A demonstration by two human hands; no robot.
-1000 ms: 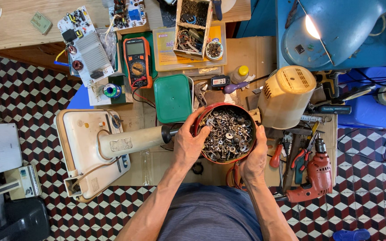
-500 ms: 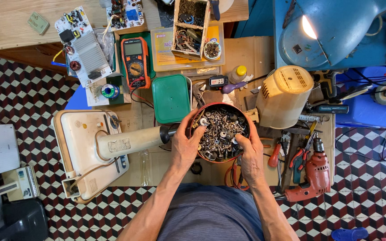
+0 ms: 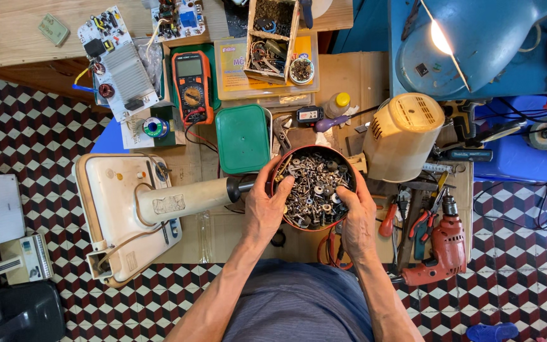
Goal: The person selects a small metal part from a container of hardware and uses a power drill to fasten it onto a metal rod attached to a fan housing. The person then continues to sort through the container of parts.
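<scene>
**Both hands on the screw tin**

My left hand [image 3: 265, 212] cups the left side of the round red tin [image 3: 312, 187], thumb hooked over the rim, fingers wrapped on the wall. My right hand [image 3: 357, 215] grips the right side, fingertips curled over the edge into the screws, nuts & washers [image 3: 314, 183] that fill it. Tin sits held over the cardboard-covered bench [image 3: 349, 76], centre of the scene, near my lap. Just left: cream handle of a white appliance [image 3: 121, 209], its dark tip almost touching the tin. Far-left of the tin, a green lidded box [image 3: 243, 138]; beyond it an orange multimeter [image 3: 192, 85]. Right: a cream motor housing [image 3: 404, 136], close to the tin. Near right, red-handled pliers [image 3: 420, 223] & a red drill [image 3: 441, 250].
</scene>
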